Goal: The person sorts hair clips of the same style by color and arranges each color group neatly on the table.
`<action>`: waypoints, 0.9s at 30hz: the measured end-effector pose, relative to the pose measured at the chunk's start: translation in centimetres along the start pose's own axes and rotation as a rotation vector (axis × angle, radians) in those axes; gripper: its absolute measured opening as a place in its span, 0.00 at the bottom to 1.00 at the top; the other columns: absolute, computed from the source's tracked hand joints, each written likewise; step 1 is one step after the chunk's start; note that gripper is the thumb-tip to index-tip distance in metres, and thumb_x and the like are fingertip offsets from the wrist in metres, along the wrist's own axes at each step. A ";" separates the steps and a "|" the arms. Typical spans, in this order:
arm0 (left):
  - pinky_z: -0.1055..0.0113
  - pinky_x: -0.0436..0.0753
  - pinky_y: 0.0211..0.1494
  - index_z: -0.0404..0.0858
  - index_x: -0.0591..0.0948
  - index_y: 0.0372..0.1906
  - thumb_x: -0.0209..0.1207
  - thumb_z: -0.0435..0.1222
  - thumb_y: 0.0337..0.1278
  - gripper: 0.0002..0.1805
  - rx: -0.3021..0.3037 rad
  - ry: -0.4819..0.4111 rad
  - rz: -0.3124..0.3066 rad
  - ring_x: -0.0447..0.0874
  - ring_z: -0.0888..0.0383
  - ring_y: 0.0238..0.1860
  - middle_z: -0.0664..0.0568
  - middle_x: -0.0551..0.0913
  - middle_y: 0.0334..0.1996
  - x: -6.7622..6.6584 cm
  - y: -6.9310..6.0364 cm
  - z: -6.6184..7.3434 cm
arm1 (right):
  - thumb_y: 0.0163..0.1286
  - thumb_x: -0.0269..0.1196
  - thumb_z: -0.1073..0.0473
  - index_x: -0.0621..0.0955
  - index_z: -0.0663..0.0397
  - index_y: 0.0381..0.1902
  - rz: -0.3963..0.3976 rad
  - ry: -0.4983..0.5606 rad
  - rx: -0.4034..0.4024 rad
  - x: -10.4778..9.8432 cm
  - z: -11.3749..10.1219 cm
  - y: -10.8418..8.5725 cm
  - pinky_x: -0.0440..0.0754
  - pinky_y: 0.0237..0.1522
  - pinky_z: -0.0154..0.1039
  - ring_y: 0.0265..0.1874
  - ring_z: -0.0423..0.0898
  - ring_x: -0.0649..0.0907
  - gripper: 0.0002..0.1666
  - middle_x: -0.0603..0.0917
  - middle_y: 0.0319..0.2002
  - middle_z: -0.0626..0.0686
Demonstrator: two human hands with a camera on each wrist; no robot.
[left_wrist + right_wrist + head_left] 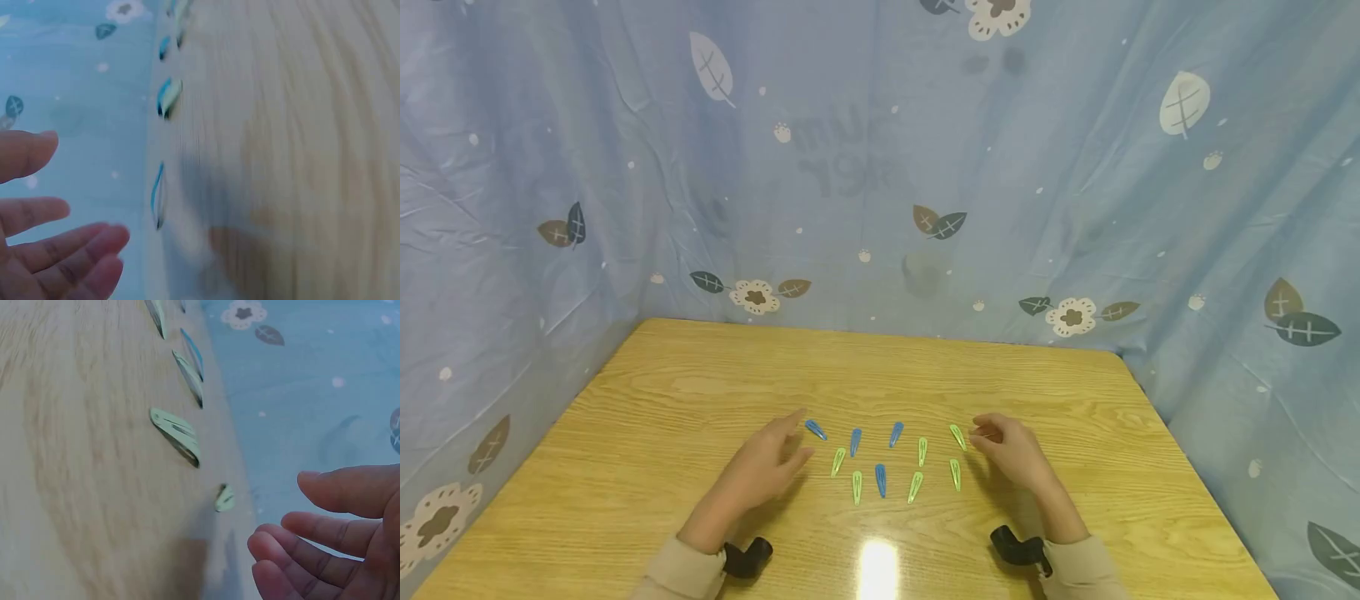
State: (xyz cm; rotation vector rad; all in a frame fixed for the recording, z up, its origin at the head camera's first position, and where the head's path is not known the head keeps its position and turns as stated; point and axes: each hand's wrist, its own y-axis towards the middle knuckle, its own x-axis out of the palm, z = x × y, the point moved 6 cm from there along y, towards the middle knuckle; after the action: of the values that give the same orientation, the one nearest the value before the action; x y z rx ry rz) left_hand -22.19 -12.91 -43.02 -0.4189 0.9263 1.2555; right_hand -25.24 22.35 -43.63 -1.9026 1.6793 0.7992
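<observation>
Blue and green snap hair clips lie scattered across the middle of the wooden table. My left hand (763, 467) hovers to their left, fingers extended and thumb apart, holding nothing. Nearest its fingertips is a blue hair clip (816, 429); in the left wrist view that blue clip (156, 197) sits apart from the fingers (37, 215). On the other side my right hand (1011, 452) is loosely bent and empty. A green hair clip (958, 437) lies just beside its fingertips, with another green clip (955, 474) closer to me. The right wrist view shows a gap between the fingers (337, 534) and the green clip (225, 498).
Between the hands lie several more clips, among them a blue one (881, 481) and a green one (857, 487). A blue patterned curtain (865, 167) hangs behind and on both sides of the table (700, 367). Light glares off the table's near part.
</observation>
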 end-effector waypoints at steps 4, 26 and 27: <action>0.52 0.82 0.50 0.29 0.66 0.66 0.55 0.40 0.66 0.29 -0.024 -0.211 -0.079 0.81 0.45 0.49 0.37 0.78 0.54 1.5 0.5 -0.3 | 0.67 0.61 0.59 0.77 0.65 0.54 -0.016 0.079 0.023 0.7 0.9 0.4 0.82 0.39 0.38 0.41 0.48 0.82 0.20 0.83 0.43 0.55; 0.74 0.77 0.33 0.29 0.79 0.51 0.61 0.35 0.58 0.18 -0.122 -0.299 -0.079 0.76 0.60 0.34 0.51 0.82 0.35 4.4 2.1 -0.3 | 0.63 0.63 0.62 0.80 0.63 0.48 0.029 0.162 0.120 1.8 2.4 1.6 0.81 0.30 0.35 0.35 0.45 0.81 0.16 0.83 0.39 0.55; 0.73 0.76 0.32 0.29 0.79 0.51 0.61 0.35 0.58 0.18 -0.128 -0.303 -0.079 0.75 0.60 0.33 0.51 0.81 0.35 4.5 2.1 -0.4 | 0.63 0.64 0.63 0.81 0.63 0.48 0.030 0.167 0.122 1.9 2.4 1.6 0.81 0.30 0.35 0.35 0.44 0.81 0.16 0.83 0.38 0.55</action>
State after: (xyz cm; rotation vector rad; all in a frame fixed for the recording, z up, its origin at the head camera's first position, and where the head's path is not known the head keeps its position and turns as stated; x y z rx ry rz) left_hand -24.20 -9.79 -46.30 -0.3494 0.5701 1.2682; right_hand -27.00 22.49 -46.63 -1.9082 1.8155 0.5488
